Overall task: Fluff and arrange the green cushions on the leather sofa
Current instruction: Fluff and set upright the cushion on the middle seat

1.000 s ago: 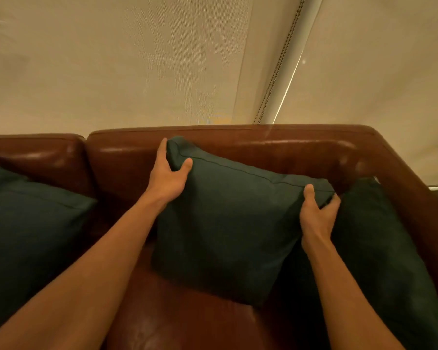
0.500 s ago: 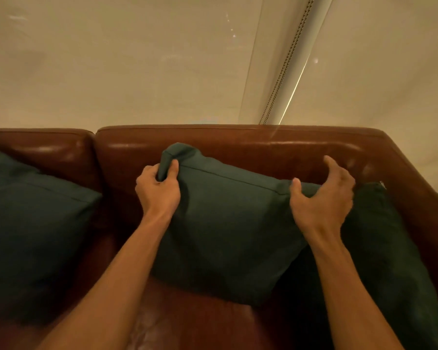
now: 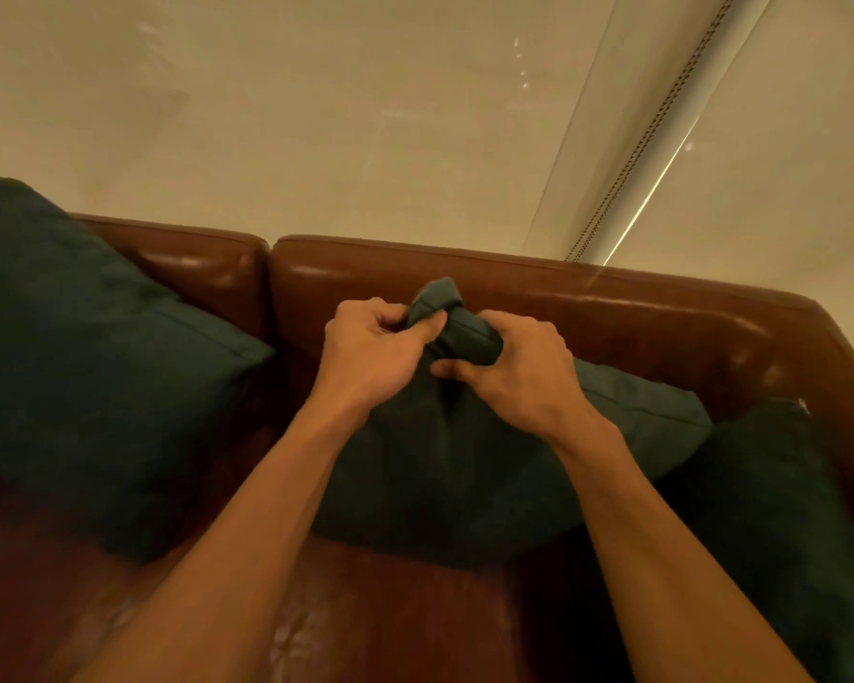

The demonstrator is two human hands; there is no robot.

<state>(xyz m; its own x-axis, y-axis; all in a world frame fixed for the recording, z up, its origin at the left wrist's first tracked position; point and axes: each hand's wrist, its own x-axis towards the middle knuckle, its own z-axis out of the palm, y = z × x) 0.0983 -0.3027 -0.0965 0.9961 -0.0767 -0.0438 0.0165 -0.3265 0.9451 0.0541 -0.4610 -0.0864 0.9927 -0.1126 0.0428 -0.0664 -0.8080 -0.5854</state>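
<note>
Green middle cushion [image 3: 464, 465] corner bunched in left hand [image 3: 371, 352] and right hand [image 3: 518, 372], fingertips buried in fabric

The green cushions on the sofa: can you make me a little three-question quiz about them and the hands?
1. How many green cushions are on the leather sofa?
2. True or false: both hands are pinching the same top corner of the middle cushion.
3. Which cushion is no hand touching? A) only the left cushion B) only the right cushion C) both of those

Key:
1. Three.
2. True: the left hand and right hand both grip that bunched corner.
3. C.
</note>
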